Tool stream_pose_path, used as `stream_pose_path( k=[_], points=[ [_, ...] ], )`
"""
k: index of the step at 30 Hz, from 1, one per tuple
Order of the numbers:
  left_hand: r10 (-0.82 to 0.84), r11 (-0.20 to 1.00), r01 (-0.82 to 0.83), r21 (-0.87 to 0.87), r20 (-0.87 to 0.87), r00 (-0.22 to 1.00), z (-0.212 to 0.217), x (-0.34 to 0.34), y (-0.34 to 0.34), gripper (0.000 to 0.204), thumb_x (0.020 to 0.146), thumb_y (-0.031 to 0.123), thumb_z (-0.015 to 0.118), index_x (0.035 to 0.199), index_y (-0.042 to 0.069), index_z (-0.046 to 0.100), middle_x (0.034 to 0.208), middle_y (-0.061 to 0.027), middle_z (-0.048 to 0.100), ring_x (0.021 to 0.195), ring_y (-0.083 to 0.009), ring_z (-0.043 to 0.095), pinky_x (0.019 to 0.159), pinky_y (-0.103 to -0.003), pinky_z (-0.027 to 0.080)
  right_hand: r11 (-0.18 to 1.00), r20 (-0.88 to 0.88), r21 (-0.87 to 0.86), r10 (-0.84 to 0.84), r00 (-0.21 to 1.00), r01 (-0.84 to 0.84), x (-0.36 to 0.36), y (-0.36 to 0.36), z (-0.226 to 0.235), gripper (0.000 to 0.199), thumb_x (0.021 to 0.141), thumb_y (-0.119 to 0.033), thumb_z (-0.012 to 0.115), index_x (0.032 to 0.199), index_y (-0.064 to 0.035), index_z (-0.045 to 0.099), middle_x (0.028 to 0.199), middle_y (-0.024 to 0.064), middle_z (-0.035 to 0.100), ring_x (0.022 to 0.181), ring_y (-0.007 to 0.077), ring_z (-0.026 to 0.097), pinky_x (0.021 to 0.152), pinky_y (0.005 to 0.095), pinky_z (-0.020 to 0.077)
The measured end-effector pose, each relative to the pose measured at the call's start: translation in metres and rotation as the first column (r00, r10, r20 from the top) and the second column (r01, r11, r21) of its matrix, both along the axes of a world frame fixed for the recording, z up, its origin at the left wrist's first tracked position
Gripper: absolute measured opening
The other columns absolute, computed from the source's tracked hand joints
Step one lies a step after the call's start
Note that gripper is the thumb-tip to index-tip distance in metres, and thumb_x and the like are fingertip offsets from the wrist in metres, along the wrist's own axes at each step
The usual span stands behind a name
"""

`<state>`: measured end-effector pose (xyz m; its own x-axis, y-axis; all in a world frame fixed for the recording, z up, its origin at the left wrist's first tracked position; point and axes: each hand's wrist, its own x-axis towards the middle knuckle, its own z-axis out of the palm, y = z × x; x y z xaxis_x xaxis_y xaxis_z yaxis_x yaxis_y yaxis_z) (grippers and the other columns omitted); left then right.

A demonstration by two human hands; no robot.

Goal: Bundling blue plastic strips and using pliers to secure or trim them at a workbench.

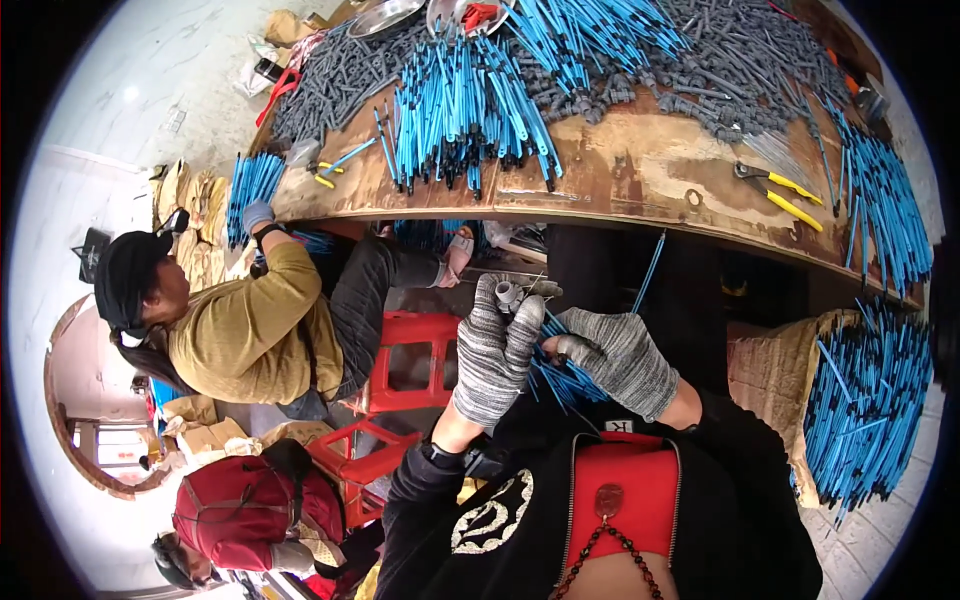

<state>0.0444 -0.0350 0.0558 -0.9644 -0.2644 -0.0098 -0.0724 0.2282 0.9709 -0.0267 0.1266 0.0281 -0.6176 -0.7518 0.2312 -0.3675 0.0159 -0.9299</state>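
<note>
My left hand, in a grey knitted glove, is closed around a small grey plastic fitting, with thin wire-like ends showing beside it. Close by on the right, my right hand wears a matching glove and has its fingers bent together in a pinch. What lies between those fingertips is hidden. A bunch of blue tubes shows below and between both hands, over my lap. One thin blue tube slants up past the right hand toward the table edge.
A curved wooden table bears blue tubes with black ends, heaps of grey fittings and yellow-handled pliers. A sack of blue tubes stands at right. Left are red stools, a seated co-worker and another person.
</note>
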Motion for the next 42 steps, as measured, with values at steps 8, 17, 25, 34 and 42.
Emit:
stream_pose_path(
  k=[8, 17, 25, 34, 42],
  points=[
    [0.104, 0.968, -0.100, 0.228, -0.005, 0.995, 0.019, 0.061, -0.024, 0.024, 0.087, 0.010, 0.060, 0.107, 0.005, 0.049, 0.097, -0.0041, 0.056, 0.091, -0.0101, 0.051, 0.082, -0.026, 0.042, 0.982, -0.011, -0.162, 0.093, 0.996, -0.094, 0.029, -0.039, -0.009, 0.015, 0.082, -0.011, 0.063, 0.091, 0.0008, 0.063, 0.081, 0.0131, 0.065, 0.070, 0.0260, 0.065, 0.061, 0.0284, 0.0513],
    [-0.033, 0.960, 0.029, 0.280, 0.010, 0.999, 0.016, 0.063, -0.024, 0.028, 0.084, 0.013, 0.065, 0.105, 0.003, 0.049, 0.105, -0.0068, 0.058, 0.102, -0.0160, 0.054, 0.089, -0.031, 0.043, 0.981, -0.109, -0.149, 0.111, 0.988, -0.127, 0.026, -0.031, -0.008, 0.015, 0.083, -0.007, 0.058, 0.096, 0.0004, 0.060, 0.078, 0.0179, 0.063, 0.069, 0.0311, 0.064, 0.060, 0.0360, 0.0522],
    [-0.003, 0.963, 0.012, 0.268, -0.032, 0.999, 0.008, 0.024, 0.005, 0.017, 0.086, 0.006, 0.060, 0.100, 0.003, 0.050, 0.095, -0.0073, 0.062, 0.088, -0.0140, 0.057, 0.081, -0.029, 0.045, 0.998, -0.343, -0.051, -0.046, 0.938, 0.031, 0.023, -0.014, -0.003, 0.015, 0.082, -0.015, 0.061, 0.089, -0.0013, 0.060, 0.073, 0.0126, 0.062, 0.064, 0.0291, 0.062, 0.056, 0.0338, 0.0510],
    [0.060, 0.960, 0.002, 0.280, -0.213, 0.975, 0.007, 0.029, 0.004, 0.013, 0.084, 0.006, 0.060, 0.090, 0.005, 0.048, 0.079, -0.0111, 0.061, 0.077, -0.0192, 0.059, 0.072, -0.030, 0.048, 0.905, -0.749, 0.225, -0.077, 0.658, 0.362, -0.027, 0.079, -0.013, 0.017, 0.079, -0.023, 0.064, 0.084, -0.0074, 0.060, 0.067, 0.0053, 0.056, 0.059, 0.0218, 0.057, 0.049, 0.0320, 0.0466],
    [-0.505, 0.758, 0.552, 0.348, -0.223, 0.834, 0.016, -0.015, 0.046, 0.021, 0.079, 0.008, 0.066, 0.085, 0.005, 0.046, 0.070, -0.0089, 0.055, 0.071, -0.0218, 0.058, 0.071, -0.034, 0.048, 0.536, -0.947, 0.166, -0.149, 0.286, 0.827, -0.160, 0.211, -0.009, 0.036, 0.077, -0.026, 0.063, 0.105, -0.0050, 0.059, 0.098, 0.0145, 0.057, 0.096, 0.0300, 0.053, 0.086, 0.0405, 0.0430]
  ],
)
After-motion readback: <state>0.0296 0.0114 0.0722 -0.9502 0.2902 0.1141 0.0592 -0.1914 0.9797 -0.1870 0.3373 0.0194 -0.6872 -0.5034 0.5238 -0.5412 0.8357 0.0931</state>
